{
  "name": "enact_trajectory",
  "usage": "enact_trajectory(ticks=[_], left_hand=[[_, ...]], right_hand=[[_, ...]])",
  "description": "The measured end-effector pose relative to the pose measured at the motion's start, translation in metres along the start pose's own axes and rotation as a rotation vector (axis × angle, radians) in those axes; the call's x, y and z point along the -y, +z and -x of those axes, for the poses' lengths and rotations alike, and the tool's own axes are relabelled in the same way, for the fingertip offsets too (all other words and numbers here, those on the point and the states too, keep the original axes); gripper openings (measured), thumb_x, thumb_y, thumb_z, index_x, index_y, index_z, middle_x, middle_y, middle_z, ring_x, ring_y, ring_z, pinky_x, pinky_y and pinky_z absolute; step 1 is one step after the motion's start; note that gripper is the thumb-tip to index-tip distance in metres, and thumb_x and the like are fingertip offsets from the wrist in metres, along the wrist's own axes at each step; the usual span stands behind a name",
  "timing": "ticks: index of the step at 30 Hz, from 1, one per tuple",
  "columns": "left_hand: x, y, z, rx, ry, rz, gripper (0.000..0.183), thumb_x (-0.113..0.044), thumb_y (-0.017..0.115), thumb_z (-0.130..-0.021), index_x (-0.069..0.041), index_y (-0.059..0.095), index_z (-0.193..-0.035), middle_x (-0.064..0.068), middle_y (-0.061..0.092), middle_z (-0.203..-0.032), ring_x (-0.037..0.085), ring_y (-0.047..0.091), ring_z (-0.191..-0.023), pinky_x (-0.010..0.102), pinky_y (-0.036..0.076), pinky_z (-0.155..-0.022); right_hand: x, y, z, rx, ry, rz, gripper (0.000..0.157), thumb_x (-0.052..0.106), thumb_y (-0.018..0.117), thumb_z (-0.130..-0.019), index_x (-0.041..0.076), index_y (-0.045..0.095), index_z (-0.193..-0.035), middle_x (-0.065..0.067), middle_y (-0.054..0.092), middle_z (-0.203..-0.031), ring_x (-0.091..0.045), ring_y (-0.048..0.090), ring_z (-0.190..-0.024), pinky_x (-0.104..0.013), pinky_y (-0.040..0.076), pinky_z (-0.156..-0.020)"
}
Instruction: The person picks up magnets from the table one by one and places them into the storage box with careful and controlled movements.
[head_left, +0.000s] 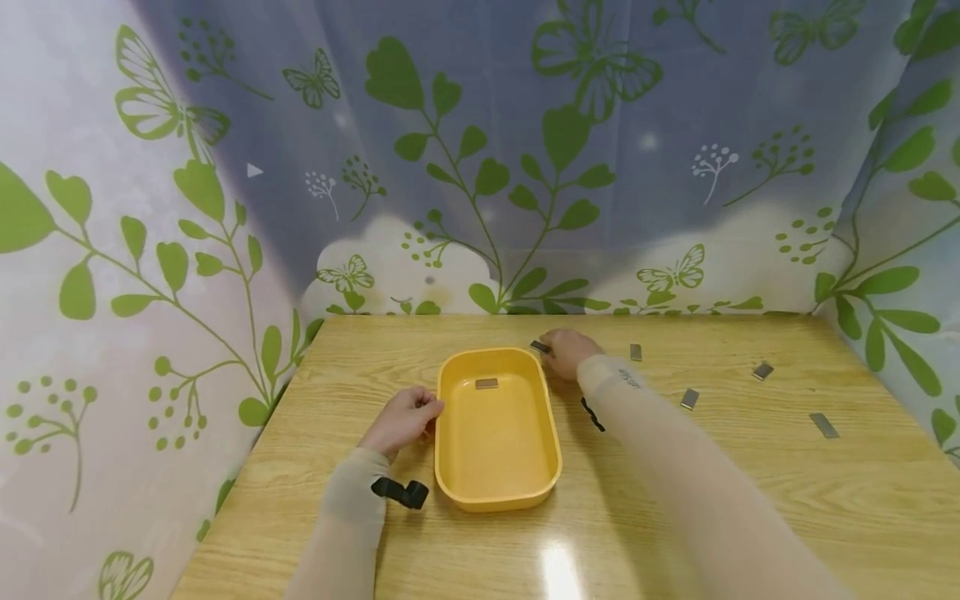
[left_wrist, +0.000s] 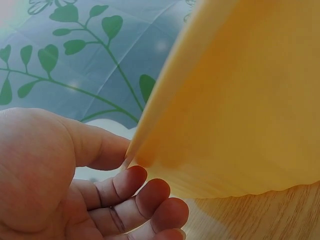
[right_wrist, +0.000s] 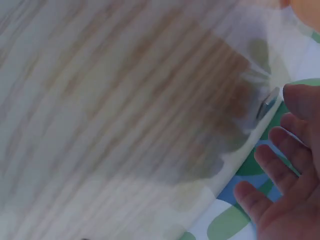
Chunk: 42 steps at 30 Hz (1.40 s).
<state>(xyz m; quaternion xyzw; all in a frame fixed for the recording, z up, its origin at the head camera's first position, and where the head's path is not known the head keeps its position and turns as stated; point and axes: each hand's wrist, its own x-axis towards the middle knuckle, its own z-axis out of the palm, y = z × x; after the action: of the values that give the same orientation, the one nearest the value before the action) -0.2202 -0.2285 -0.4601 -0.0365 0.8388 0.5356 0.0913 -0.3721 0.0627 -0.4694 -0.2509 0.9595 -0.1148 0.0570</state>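
A yellow rectangular plastic tray (head_left: 498,505) stands on the wooden table. My left hand (head_left: 402,419) pinches its left rim between thumb and fingertips; in the left wrist view the hand (left_wrist: 95,175) is at the tray's wall (left_wrist: 240,115). Just beyond the tray's far right corner, my right hand (head_left: 568,353) holds a small flat dark-grey metallic rectangle (head_left: 539,346) at its fingertips. The right wrist view shows this piece (right_wrist: 268,104) by the thumb, the other fingers spread. A similar small rectangle (head_left: 487,383) lies inside the tray near its far end.
To the right, several more small grey rectangles lie apart on the table (head_left: 660,533), among them one near the back (head_left: 635,352) and one farther right (head_left: 823,425). A leaf-and-butterfly patterned curtain (head_left: 480,167) hangs behind and on both sides of the table.
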Motion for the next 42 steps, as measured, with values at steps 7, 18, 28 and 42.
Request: enact_trajectory(ticks=[7, 18, 28, 42], left_hand=[[-0.003, 0.003, 0.001, 0.009, -0.001, 0.005, 0.018, -0.021, 0.054, -0.099, -0.003, 0.058, -0.100, 0.012, 0.060, -0.088, 0.029, 0.057, -0.081, 0.038, 0.049, -0.067], [-0.005, 0.007, 0.001, 0.010, -0.009, -0.011, 0.022, -0.021, 0.053, -0.099, 0.000, 0.059, -0.103, 0.012, 0.061, -0.089, 0.027, 0.058, -0.081, 0.035, 0.049, -0.066], [-0.005, 0.006, 0.000, 0.008, 0.009, -0.022, 0.023, -0.021, 0.053, -0.099, 0.001, 0.059, -0.103, 0.012, 0.060, -0.088, 0.026, 0.058, -0.079, 0.037, 0.049, -0.066], [-0.002, 0.004, 0.000, -0.006, -0.016, -0.008, 0.022, -0.021, 0.053, -0.099, 0.000, 0.058, -0.102, 0.013, 0.060, -0.088, 0.024, 0.056, -0.076, 0.038, 0.049, -0.066]], right_hand=[[-0.001, 0.006, 0.001, 0.040, 0.017, 0.014, 0.040, 0.019, 0.046, -0.103, 0.004, 0.048, -0.140, -0.015, 0.047, -0.142, -0.035, 0.043, -0.131, -0.046, 0.034, -0.107], [0.002, 0.002, 0.011, 0.023, -0.027, 0.127, 0.026, 0.011, 0.053, -0.099, 0.005, 0.064, -0.121, -0.012, 0.061, -0.123, -0.030, 0.058, -0.112, -0.039, 0.046, -0.096], [0.014, -0.004, 0.017, 0.070, 0.058, 0.065, 0.025, 0.011, 0.048, -0.100, 0.008, 0.072, -0.091, -0.009, 0.064, -0.101, -0.023, 0.061, -0.096, -0.038, 0.050, -0.087], [0.026, 0.009, 0.040, -0.074, -0.002, 0.063, 0.006, -0.003, 0.064, -0.088, 0.002, 0.063, -0.086, -0.012, 0.065, -0.088, -0.028, 0.065, -0.087, -0.037, 0.053, -0.081]])
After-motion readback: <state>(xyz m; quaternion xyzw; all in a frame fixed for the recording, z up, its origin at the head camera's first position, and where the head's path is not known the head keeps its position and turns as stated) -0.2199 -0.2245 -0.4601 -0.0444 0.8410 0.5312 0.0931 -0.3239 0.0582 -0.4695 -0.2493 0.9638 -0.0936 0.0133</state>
